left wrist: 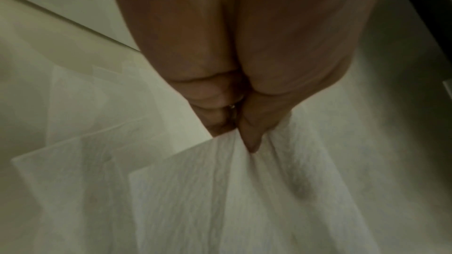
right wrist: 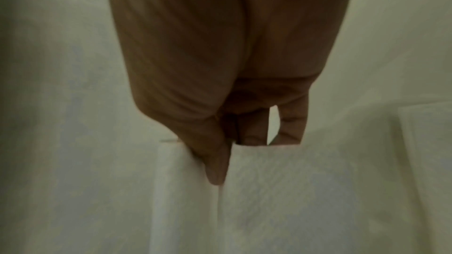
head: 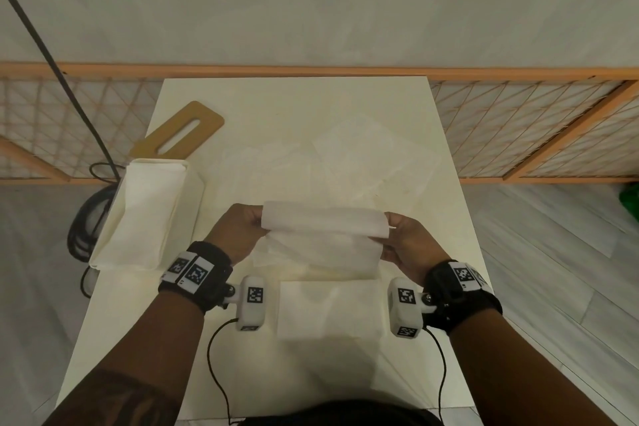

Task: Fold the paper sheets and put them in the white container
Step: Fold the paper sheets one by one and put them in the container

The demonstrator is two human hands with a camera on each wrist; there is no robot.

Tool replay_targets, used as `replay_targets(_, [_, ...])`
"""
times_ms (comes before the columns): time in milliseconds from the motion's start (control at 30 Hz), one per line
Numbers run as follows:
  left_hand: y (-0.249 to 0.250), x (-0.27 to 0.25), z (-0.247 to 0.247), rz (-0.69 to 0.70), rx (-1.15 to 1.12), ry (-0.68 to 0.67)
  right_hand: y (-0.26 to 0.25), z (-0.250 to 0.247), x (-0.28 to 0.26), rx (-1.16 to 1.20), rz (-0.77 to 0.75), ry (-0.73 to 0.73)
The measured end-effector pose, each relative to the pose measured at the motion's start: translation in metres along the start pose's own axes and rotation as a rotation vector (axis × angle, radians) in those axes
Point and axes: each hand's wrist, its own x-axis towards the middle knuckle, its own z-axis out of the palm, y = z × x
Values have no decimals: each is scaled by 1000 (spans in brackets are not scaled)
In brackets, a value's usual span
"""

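Observation:
A white paper sheet [head: 323,228] hangs doubled over between my two hands above the table's middle. My left hand [head: 257,222] pinches its left end; in the left wrist view the thumb [left wrist: 252,140] presses into the paper sheet [left wrist: 244,200]. My right hand [head: 392,230] pinches the right end, thumb [right wrist: 216,171] on top of the paper sheet [right wrist: 269,190]. A folded sheet [head: 328,308] lies flat near me. More unfolded sheets [head: 377,159] lie further back. The white container [head: 114,225] stands at the left with folded paper inside.
A tan flat board with a slot [head: 179,133] lies behind the container. The white table [head: 138,339] is narrow, with floor on both sides. A black cable [head: 52,59] hangs at the left. An orange-framed lattice rail [head: 518,135] runs behind the table.

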Motion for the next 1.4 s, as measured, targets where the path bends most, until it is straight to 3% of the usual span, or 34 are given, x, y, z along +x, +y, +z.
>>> replay_targets(167, [2,-1,1,-51,97,-71,4,-3,1,-97,15,5])
replay_targets(467, [0,-11,3,-267,-340,-157,-4,-7,-7,75,141,-59])
replay_targets(567, [-9,-18,6,-306,-471,-192,-3,-6,-13,-3,171,-76])
replay_targets(667, [-22,-27,21,-258,-242,-154,13,-6,-18,-280,155,-34])
replay_targets(767, [-44,-35,36,-188,79,-172,33,-11,-24,-383,138,-1])
replay_targets(867, [-57,-50,50,-149,240,-176,50,-17,-27,-613,119,10])
replay_targets(1100, [-74,-66,69,-114,341,-118,74,-12,-28,-932,127,39])
replay_targets(1400, [-93,-66,83,-118,424,-168,87,-2,-24,-1162,146,59])
